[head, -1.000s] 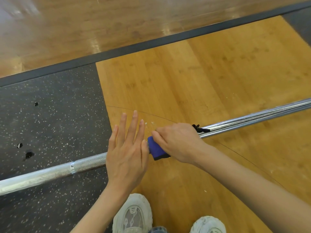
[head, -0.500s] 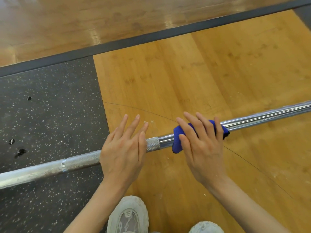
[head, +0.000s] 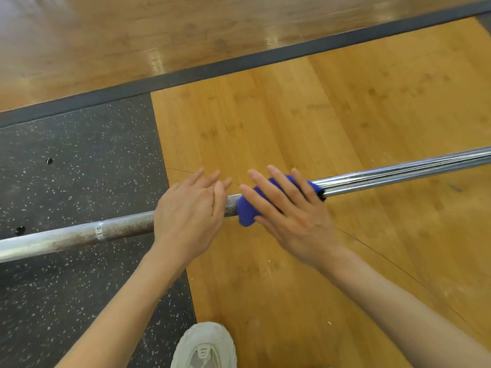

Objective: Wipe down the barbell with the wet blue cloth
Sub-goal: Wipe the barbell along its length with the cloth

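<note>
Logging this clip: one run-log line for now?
left hand flat on barbell | right hand presses blue cloth on bar | wiping underway

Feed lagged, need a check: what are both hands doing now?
Left hand: open, flat on the bar.
Right hand: open, pressing the cloth onto the bar.

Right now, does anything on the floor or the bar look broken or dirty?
Yes, a little. The barbell has brownish, rust-like blotches on its rough part, left of the left hand. The black speckled mat has small dark holes near its left edge. The blue cloth under the right hand looks fine.
</note>
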`<control>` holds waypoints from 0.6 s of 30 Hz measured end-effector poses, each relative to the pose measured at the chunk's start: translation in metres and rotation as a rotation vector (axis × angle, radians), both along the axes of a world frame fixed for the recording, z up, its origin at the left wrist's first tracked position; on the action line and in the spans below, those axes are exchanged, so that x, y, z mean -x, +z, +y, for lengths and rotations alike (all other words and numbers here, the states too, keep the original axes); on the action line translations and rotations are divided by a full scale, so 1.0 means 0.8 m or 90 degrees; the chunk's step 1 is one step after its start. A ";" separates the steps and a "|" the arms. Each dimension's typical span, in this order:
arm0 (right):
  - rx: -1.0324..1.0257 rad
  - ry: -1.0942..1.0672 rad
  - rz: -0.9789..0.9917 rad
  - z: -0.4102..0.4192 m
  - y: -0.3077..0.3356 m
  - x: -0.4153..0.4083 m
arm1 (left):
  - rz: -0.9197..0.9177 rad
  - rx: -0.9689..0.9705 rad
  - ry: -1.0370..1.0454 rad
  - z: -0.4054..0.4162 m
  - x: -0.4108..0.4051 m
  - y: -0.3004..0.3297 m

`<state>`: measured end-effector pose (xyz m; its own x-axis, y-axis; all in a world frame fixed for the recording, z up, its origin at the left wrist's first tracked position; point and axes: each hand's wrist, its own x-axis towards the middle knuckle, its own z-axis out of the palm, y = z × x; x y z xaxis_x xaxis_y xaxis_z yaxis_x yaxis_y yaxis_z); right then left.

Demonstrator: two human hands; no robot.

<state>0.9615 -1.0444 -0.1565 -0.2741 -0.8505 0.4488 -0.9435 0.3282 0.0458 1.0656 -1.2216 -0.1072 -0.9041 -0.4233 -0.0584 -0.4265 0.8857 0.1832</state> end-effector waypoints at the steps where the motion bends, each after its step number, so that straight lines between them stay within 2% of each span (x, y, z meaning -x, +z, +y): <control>1: -0.003 -0.008 0.023 0.009 -0.002 0.017 | 0.048 0.047 -0.019 -0.003 0.001 -0.004; 3: 0.019 -0.078 -0.006 0.023 -0.005 0.031 | 0.136 0.119 -0.032 -0.007 0.001 -0.012; 6: 0.051 -0.130 -0.046 -0.006 -0.009 0.009 | 0.208 0.142 -0.036 -0.004 0.001 -0.020; 10: 0.027 -0.019 0.057 -0.024 -0.019 0.026 | 0.202 0.182 -0.072 -0.008 0.008 -0.035; 15: 0.068 -0.149 0.004 -0.010 -0.018 0.041 | 0.227 0.157 -0.047 -0.018 0.030 -0.039; 18: 0.051 -0.097 0.018 -0.047 -0.019 0.029 | 0.243 0.149 -0.046 -0.024 0.037 -0.040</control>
<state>0.9380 -1.0820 -0.1715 -0.3836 -0.7617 0.5221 -0.8814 0.4707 0.0392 1.0356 -1.2411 -0.1389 -0.8698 -0.3203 0.3754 -0.3028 0.9471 0.1064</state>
